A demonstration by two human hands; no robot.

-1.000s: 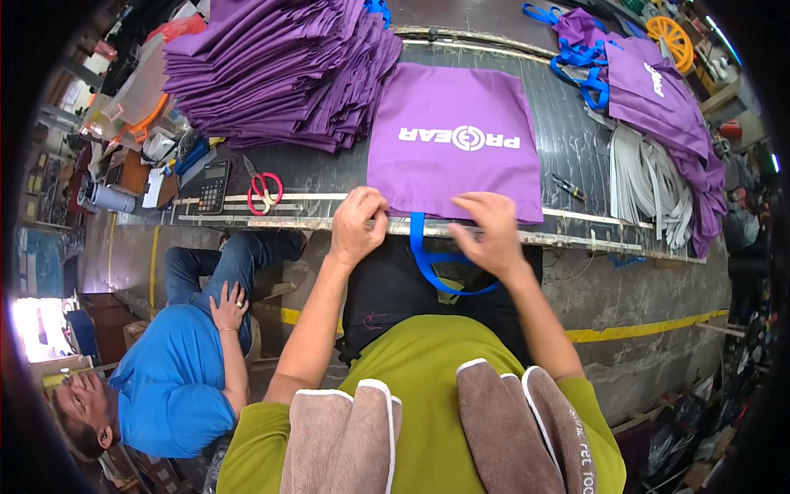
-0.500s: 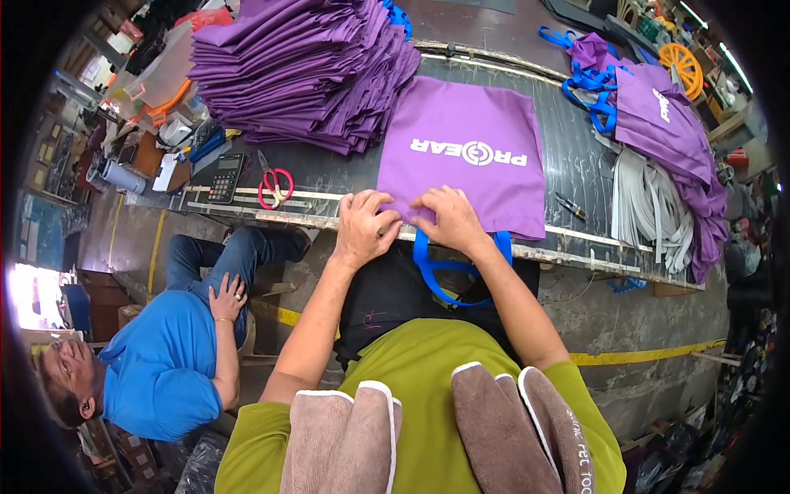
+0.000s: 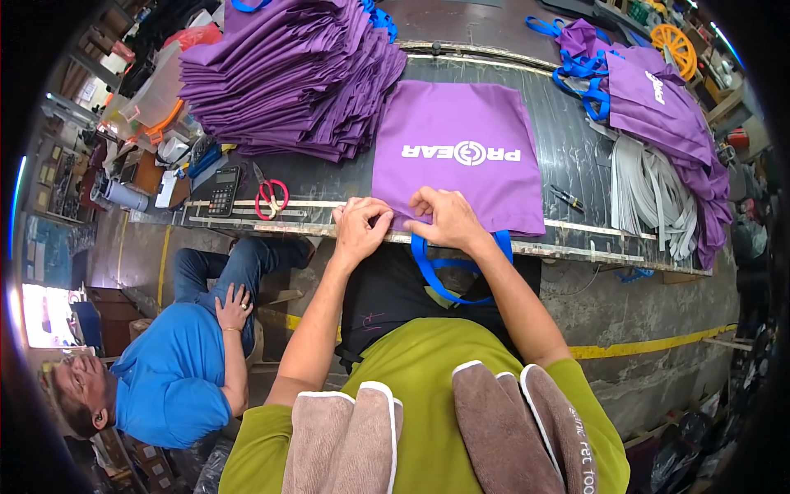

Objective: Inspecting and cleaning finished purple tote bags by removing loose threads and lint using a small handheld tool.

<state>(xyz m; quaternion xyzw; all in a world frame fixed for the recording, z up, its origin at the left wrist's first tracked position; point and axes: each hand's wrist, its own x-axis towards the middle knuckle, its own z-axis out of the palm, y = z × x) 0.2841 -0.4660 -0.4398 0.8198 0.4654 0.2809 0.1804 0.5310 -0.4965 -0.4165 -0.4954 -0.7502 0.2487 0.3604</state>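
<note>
A purple tote bag (image 3: 461,119) with a white print lies flat before me, its blue handle (image 3: 448,292) hanging over the table's near edge into my lap. At the bag's near left corner, my left hand (image 3: 360,230) is closed, thumb and fingers pinching the bag's edge. Just right of it, my right hand (image 3: 451,218) rests over the same edge with curled fingers, its thumb tip at the cloth. What lies between the right fingers is too small to make out.
Left of the bag rises a tall stack of purple bags (image 3: 288,90). Red-handled scissors (image 3: 271,199) and a calculator (image 3: 223,192) lie nearby. On the right are a small black-handled tool (image 3: 567,198), grey straps (image 3: 650,198) and more purple bags (image 3: 658,123). A person in blue (image 3: 173,375) sits at left.
My left fingers have closed more tightly at the bag's edge, and the right hand has shifted slightly left. The whole view has turned a little.
</note>
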